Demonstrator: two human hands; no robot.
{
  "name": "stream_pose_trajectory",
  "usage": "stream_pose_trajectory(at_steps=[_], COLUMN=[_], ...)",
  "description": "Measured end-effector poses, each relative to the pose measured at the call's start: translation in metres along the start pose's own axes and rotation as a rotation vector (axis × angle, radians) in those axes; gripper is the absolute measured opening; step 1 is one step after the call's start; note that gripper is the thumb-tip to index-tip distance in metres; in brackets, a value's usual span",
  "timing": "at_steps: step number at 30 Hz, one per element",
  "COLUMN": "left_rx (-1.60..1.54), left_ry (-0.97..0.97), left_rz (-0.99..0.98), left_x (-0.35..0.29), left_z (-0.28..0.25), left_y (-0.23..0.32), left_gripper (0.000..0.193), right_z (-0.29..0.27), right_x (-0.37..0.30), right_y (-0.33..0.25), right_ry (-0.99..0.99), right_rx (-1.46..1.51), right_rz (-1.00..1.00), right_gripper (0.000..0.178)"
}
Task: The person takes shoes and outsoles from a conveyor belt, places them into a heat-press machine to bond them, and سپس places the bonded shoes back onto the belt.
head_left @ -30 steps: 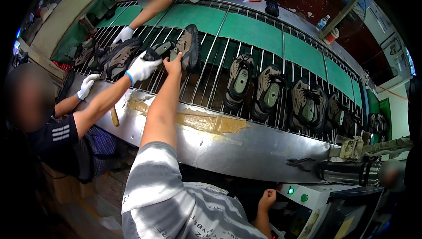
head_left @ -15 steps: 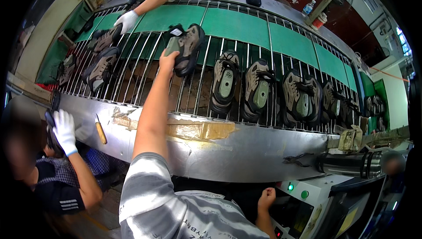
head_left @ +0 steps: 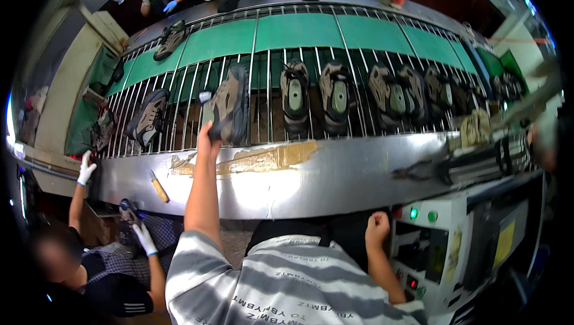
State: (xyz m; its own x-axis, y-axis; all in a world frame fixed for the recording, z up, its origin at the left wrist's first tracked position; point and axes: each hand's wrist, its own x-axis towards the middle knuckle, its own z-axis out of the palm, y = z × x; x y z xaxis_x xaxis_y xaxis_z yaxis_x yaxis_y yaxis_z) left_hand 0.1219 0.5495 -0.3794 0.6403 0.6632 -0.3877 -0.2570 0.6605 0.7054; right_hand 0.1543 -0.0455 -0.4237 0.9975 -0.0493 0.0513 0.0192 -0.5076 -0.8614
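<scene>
My left hand (head_left: 208, 138) is closed on the near end of a brown and black shoe (head_left: 232, 103), which stands tilted on its side over the metal bar rack (head_left: 258, 119). A pale green piece shows at the shoe's opening, beside my fingers. To its right, several matching shoes sit upright on the bars with green inner pieces, the closest being a shoe (head_left: 295, 95) with laces across it. My right hand (head_left: 378, 227) is curled into a loose fist near my lap, beside a white control box, with nothing visible in it.
A steel ledge (head_left: 353, 163) with torn brown tape, a wooden-handled knife (head_left: 158, 187) and pliers (head_left: 412, 171) borders the rack. Left, a co-worker in white gloves holds a shoe (head_left: 127, 220). Others work across the green belt (head_left: 305, 29). A control box (head_left: 427, 229) stands right.
My left hand has drawn the shoe nearer to the ledge. The co-worker across has pulled back from the rack. The co-worker at left now has one gloved hand raised by the rack's end.
</scene>
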Motion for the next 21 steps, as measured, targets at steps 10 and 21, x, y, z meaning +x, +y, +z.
stream_pose_trajectory(at_steps=[10, 21], left_rx=[-0.084, 0.614], left_ry=[-0.432, -1.61], left_rz=[-0.258, -0.511], left_x=[-0.257, -0.395], left_z=[0.038, 0.281], left_y=[-0.103, -0.219], left_gripper=[0.069, 0.07], right_z=[0.008, -0.197], right_x=[-0.019, -0.099], right_y=[-0.147, -0.058], right_ry=[-0.834, 0.252], right_rx=[1.003, 1.542], right_rz=[0.202, 0.041], right_gripper=[0.102, 0.075])
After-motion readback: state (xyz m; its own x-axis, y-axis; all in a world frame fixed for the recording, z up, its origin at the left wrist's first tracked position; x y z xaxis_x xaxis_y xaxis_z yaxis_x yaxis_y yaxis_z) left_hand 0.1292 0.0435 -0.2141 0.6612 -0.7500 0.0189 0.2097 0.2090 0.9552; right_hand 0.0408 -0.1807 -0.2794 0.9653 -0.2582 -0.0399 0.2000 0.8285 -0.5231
